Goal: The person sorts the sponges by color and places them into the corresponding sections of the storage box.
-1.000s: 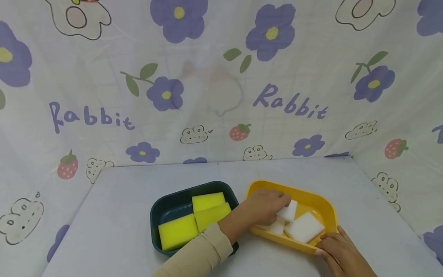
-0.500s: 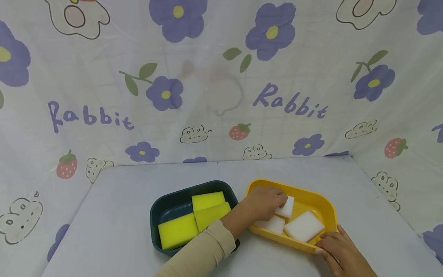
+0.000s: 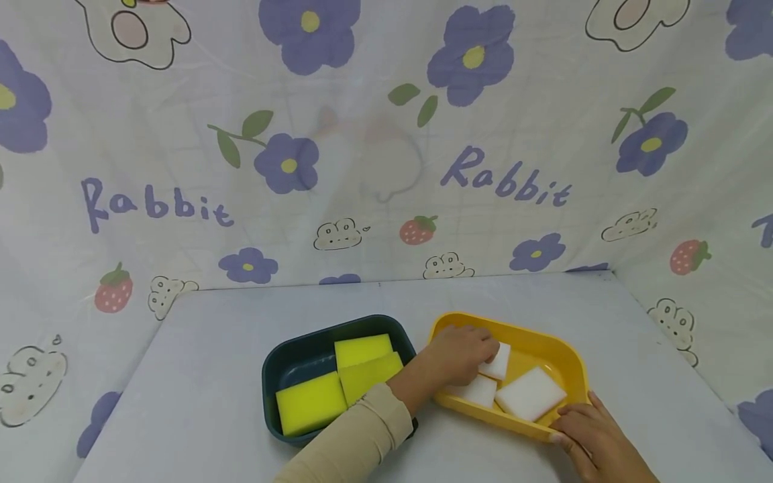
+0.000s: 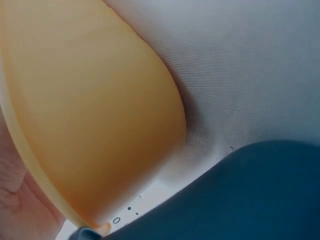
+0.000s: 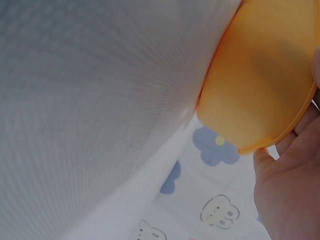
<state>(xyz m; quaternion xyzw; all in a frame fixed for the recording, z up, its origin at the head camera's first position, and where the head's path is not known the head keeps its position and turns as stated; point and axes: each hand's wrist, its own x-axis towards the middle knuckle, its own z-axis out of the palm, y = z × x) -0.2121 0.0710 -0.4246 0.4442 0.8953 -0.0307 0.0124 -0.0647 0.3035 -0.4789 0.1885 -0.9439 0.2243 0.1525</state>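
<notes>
My left hand (image 3: pixel 459 355) reaches across into the yellow tray (image 3: pixel 561 345), its curled fingers holding a small white sponge (image 3: pixel 498 361) by its left part. Beside it in the tray lie another white sponge (image 3: pixel 480 391), partly covered by the hand, and a larger one (image 3: pixel 531 394) to the right. The fingertips are hidden from the head view. At the tray's front right corner, my right hand (image 3: pixel 594 439) grips the rim. In the right wrist view, the thumb and fingers of the right hand (image 5: pixel 295 190) meet the yellow tray's edge (image 5: pixel 280 137).
A dark green tray (image 3: pixel 270 376) stands to the left, holding yellow sponges (image 3: pixel 311 404). My left sleeve (image 3: pixel 362 436) passes over its front right corner. Both trays rest on a white table (image 3: pixel 211 349). A patterned cloth (image 3: pixel 362 255) hangs behind.
My left hand has shifted slightly left within the yellow tray, and the small white sponge at its fingers has moved left with it. The right hand stays on the rim.
</notes>
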